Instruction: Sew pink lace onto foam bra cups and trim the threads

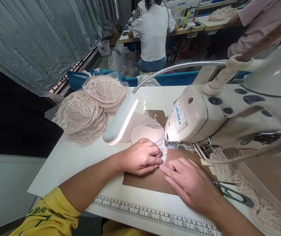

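“Progress can be judged from what is seen?”

“Only partly. The narrow whitish patterned lace piece (163, 148) is placed at the front end of the white metal sewing machine (188, 111), so the work on this piece is judged unfinished.”

“And how is it held?”

“Its near edge is covered by the bare left hand (142, 157), with bent fingers gathered narrowly; whether it is pinched or only pressed cannot be told. Near the same edge the index fingertip of the bare right hand (189, 180) is placed; its other fingers are loosely spread over the flat brown sheet (142, 182).”

“What is left, then?”

“A front heap of pale-pink netted lace cups (78, 111) and a similar rear heap (106, 90) are laid at the left of the white smooth-topped table (93, 170). Whether these are done or waiting cannot be told.”

“Could everything be counted?”

“Counted are two hands, one machine nearby, two heaps, one smooth pale-pink rounded piece (145, 133) just beside the lace, one long pale-blue lamp (120, 121) and one grey-green thread cutter (237, 195). The layers in the heaps cannot be counted.”
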Available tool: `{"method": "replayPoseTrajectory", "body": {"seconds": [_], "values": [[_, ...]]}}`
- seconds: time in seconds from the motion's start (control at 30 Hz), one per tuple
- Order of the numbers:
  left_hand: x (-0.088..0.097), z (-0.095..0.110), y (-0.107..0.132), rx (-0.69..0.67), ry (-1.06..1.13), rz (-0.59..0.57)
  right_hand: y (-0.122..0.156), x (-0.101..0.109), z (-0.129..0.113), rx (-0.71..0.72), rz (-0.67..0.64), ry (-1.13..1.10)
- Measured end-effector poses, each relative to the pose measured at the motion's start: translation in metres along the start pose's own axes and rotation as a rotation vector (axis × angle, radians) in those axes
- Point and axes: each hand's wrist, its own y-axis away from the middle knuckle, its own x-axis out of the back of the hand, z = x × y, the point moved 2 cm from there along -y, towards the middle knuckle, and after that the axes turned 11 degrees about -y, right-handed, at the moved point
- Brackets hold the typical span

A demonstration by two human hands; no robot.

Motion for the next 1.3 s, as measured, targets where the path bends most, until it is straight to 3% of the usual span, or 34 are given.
{"method": "replayPoseTrajectory", "body": {"seconds": [0.33,0.53,0.7,0.83,1.3], "values": [[0.001,0.002,0.0,-0.052,0.025,-0.058,0.005,-0.001,0.009,0.02,0.163,-0.059],[0.002,0.002,0.001,-0.072,0.03,-0.066,0.001,-0.002,0.006,0.034,0.132,0.001],[0.002,0.001,-0.005,0.041,-0.003,0.005,0.001,-0.002,0.003,0.079,0.135,0.061],[0.0,0.001,-0.011,0.128,-0.121,-0.025,0.002,-0.002,0.004,0.064,0.164,0.056],[0.0,0.0,-0.015,0.133,-0.205,-0.049,-0.003,-0.001,0.007,0.014,0.2,0.207]]}}
